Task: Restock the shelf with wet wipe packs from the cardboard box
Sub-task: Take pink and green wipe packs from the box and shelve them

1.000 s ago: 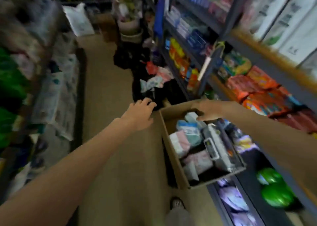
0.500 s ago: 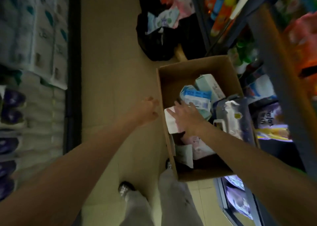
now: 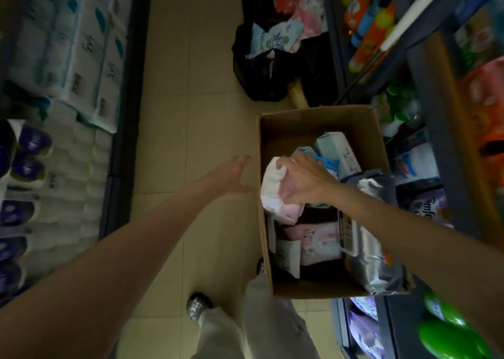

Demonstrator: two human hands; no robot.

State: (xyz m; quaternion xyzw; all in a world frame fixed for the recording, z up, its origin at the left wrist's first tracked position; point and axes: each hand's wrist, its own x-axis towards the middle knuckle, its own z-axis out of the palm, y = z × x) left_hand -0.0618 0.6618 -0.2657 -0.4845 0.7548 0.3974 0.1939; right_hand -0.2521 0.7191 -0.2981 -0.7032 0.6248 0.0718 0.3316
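My right hand is closed around a pink and white pack of wipes, gripping it at the near left corner of the cardboard box, just above the packs left inside. My left hand hangs open with fingers spread just left of the box, touching nothing. More packs lie in the box, pink ones nearer me and pale blue ones toward its far end, with a silvery bag along its right side. The box sits on a tan tiled floor. Right of the box runs the shelf, blurred and partly cut off. Beyond the box lies a black bag with more packs; their labels are too blurred to read.
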